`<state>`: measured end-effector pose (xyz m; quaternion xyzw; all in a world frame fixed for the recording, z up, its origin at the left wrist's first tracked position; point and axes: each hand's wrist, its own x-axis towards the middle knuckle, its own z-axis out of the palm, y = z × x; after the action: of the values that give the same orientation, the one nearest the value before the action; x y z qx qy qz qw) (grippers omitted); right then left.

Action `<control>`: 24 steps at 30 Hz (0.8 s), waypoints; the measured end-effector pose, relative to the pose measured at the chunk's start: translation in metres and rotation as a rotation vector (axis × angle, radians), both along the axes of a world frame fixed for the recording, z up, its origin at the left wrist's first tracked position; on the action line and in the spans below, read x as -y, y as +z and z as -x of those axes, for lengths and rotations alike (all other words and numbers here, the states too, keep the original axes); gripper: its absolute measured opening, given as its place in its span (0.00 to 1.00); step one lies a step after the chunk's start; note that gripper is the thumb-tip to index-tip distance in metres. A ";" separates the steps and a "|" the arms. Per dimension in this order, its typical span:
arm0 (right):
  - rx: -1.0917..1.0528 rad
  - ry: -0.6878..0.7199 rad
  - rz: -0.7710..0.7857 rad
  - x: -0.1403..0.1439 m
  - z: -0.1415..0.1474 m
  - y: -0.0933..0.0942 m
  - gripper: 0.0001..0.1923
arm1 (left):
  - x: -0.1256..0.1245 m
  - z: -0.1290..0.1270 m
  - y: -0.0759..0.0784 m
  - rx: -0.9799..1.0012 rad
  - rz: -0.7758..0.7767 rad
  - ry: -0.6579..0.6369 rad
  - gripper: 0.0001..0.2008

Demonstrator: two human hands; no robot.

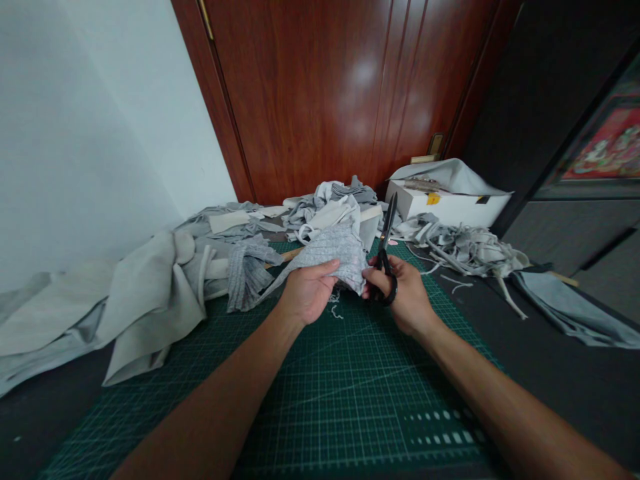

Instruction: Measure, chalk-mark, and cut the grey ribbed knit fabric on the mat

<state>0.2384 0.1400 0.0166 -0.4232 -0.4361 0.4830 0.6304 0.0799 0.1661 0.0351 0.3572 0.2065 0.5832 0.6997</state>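
Observation:
My left hand (307, 290) grips a piece of grey ribbed fabric (333, 252), lifted above the green cutting mat (350, 387). My right hand (407, 293) holds black scissors (386, 240) by the handles, blades pointing up and away, right beside the fabric's right edge. The thumb and fingers of the right hand also touch the fabric's lower corner. Small thread scraps (336, 308) lie on the mat under the hands.
Heaps of grey and beige fabric (150, 293) cover the left and back of the table. A white box (447, 200) stands at the back right, with fabric strips (465, 250) in front of it. A wooden door (340, 93) is behind.

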 end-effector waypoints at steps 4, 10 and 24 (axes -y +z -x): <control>0.038 0.126 0.022 0.005 0.003 0.001 0.20 | -0.011 0.016 0.015 0.022 -0.042 0.105 0.24; 0.092 0.392 0.029 0.022 0.013 0.004 0.17 | -0.021 0.033 0.033 0.076 -0.094 0.284 0.20; 0.255 0.528 -0.017 0.030 0.024 0.003 0.18 | -0.023 0.041 0.050 0.151 -0.154 0.466 0.25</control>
<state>0.2146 0.1101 0.0199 -0.3472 -0.6108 0.5696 0.4266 0.0392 0.1895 0.0851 0.3077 0.1854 0.7678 0.5305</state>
